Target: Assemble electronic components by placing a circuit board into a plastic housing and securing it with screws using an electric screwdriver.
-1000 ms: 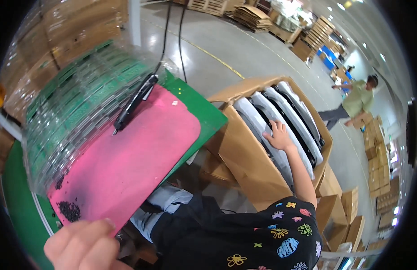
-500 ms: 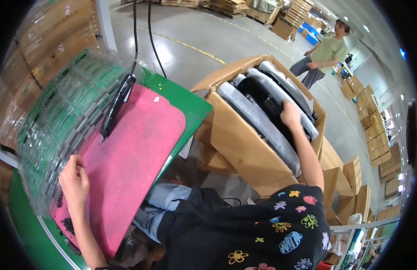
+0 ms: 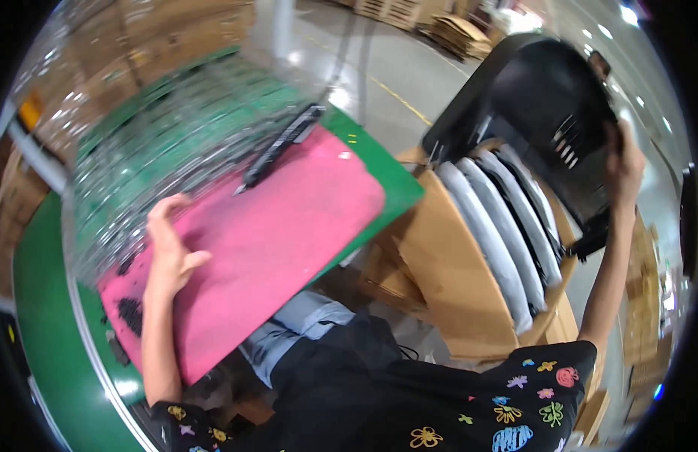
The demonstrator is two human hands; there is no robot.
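Note:
My right hand (image 3: 624,162) grips the right edge of a large black plastic shell (image 3: 533,94), a curved panel with a row of slots. The shell is raised above an open cardboard box (image 3: 458,275). In that box several wrapped panels (image 3: 481,233) stand on edge, side by side, in whitish film. My left hand (image 3: 172,248) hovers over the left part of a pink mat (image 3: 281,218), fingers apart and holding nothing. A black electric screwdriver (image 3: 279,151) lies at the mat's far edge, beside a pile of clear plastic trays (image 3: 175,143).
Small black parts (image 3: 130,313) lie in a heap at the mat's left corner. The green table (image 3: 44,301) carries the mat and trays. Stacked cartons (image 3: 168,38) stand behind it. A person (image 3: 599,66) is mostly hidden behind the shell.
My right hand has lifted the black shell out of the box, up and to the right. My left hand has opened its fingers. The view has shifted, and the table appears farther right.

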